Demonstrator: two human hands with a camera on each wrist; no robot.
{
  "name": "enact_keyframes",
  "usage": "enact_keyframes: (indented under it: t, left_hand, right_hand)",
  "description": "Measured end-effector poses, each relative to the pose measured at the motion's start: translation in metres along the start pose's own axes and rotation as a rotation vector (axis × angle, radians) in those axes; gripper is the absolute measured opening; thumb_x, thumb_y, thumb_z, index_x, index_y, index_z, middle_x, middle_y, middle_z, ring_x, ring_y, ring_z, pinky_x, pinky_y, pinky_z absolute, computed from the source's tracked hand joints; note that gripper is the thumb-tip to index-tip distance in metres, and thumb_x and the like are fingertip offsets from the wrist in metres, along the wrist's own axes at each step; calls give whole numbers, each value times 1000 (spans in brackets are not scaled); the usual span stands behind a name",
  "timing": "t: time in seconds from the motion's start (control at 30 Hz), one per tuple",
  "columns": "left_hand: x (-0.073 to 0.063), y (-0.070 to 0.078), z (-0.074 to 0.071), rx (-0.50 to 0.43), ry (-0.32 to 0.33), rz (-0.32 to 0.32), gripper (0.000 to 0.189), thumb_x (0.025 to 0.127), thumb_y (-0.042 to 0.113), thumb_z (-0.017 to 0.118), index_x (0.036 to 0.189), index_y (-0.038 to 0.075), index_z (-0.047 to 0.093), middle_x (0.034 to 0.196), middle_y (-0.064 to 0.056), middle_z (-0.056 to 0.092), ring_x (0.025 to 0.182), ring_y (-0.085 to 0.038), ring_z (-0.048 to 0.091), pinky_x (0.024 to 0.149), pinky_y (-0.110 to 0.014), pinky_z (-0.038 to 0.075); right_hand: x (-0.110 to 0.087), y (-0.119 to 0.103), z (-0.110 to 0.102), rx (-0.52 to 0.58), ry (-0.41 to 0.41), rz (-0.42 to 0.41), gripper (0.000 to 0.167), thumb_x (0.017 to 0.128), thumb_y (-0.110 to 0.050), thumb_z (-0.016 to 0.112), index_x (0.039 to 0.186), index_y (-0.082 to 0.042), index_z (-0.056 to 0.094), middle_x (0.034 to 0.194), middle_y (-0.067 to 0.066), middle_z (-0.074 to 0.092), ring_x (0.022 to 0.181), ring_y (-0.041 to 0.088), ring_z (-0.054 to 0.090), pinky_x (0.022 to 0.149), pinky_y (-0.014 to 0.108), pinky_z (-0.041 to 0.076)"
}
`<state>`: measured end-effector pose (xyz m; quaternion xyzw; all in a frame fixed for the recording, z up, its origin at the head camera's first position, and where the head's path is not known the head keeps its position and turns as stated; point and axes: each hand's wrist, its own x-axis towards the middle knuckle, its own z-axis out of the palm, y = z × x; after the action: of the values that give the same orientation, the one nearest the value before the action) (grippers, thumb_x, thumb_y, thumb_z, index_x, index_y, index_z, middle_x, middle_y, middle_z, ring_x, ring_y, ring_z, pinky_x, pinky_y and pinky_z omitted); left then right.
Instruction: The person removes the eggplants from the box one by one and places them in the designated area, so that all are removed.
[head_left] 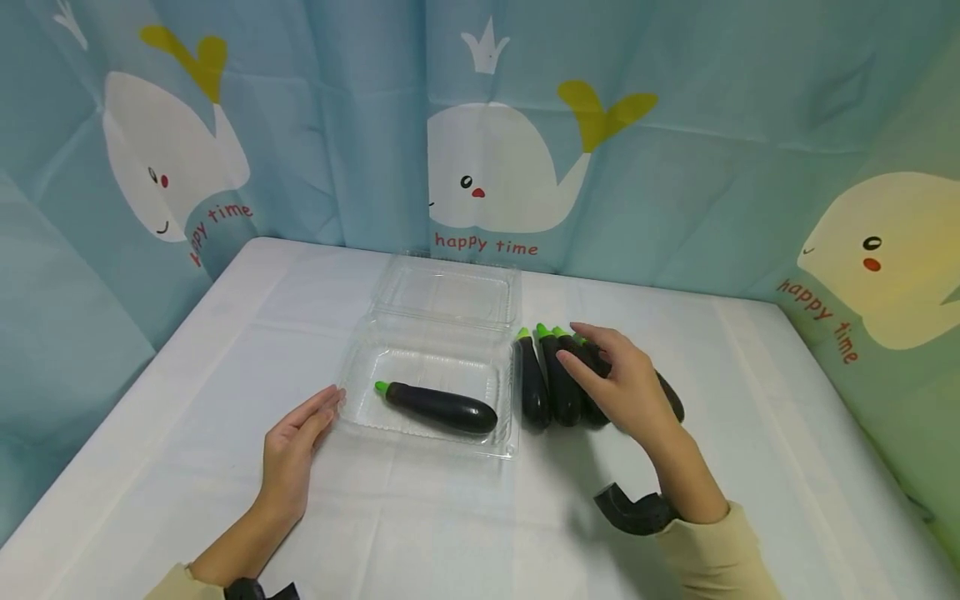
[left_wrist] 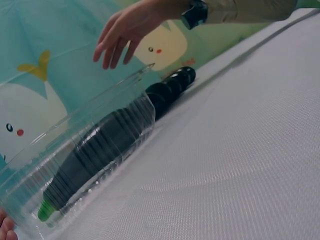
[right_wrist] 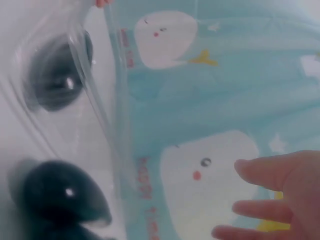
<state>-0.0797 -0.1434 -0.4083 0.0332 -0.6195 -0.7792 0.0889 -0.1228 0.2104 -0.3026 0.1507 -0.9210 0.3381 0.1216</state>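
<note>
A clear plastic clamshell box lies with its lid folded back on the table. Inside its base rests one dark eggplant with a bright green stem end. My left hand touches the box's left edge with fairly straight fingers. To the right of the box lies a row of several eggplants, side by side. Over that row hovers my right hand, fingers spread, holding nothing; it hides part of the row. In the left wrist view the right hand is raised above the eggplants.
A white cloth covers the table. Behind it and at both sides hangs a blue-green curtain printed with whales. Each wrist wears a black band.
</note>
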Motion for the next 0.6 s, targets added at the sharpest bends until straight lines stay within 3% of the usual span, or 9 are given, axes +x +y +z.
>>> enact_keyframes:
  t: [0.6]
  left_hand:
    - [1, 1, 0, -4, 9, -16, 36, 94, 6, 49, 124, -15, 47, 112, 5, 63, 109, -6, 55, 91, -20, 42]
  right_hand:
    - [4, -32, 43, 0, -137, -149, 45, 86, -29, 65, 122, -3, 57, 121, 9, 56, 114, 22, 50, 94, 40, 43]
